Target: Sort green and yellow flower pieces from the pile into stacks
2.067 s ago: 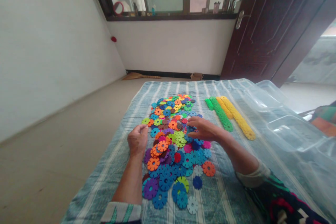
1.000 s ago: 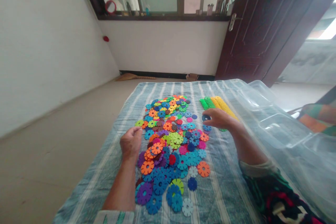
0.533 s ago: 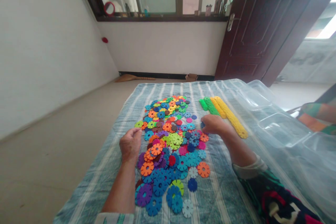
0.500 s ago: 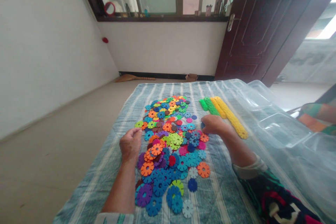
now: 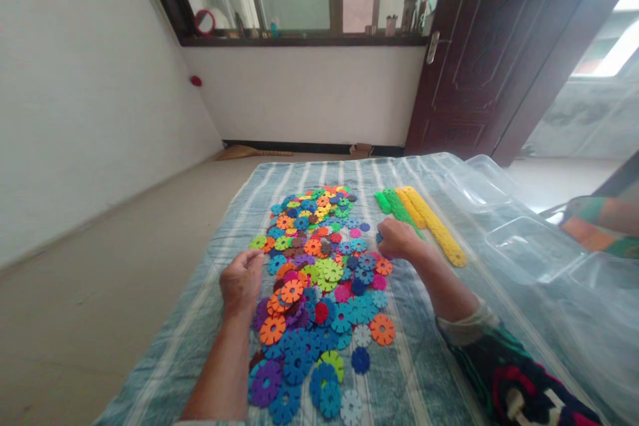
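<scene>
And here we are at the pile of flat plastic snowflake discs [image 5: 309, 279], notched all round the rim, each with a round centre hole, spread in a long overlapping drift down the middle of the blanket. The right hand [image 5: 398, 239] is at the pile's 2 o'clock edge, fingertips [image 5: 385, 234] bunched together at a small blue disc [image 5: 380, 237]; is it clamped? Can't tell from here. The left hand [image 5: 241, 283] sits curled on the pile's 9 o'clock side, knuckles up, fingers together, and whether anything's inside is hidden. At 2 o'clock, two chunky linked strips, a green strip [image 5: 399, 212] and a yellow strip [image 5: 436, 229], lie side by side, the yellow's tip just beside that right hand. Under it all, a soft striped blue-white blanket [image 5: 174, 353]. At 3 o'clock, a clear ribbed plastic tray [image 5: 529, 249] overlaps the blanket's edge. Up at 1 o'clock, a dark wooden door [image 5: 459, 60] stands open.
</scene>
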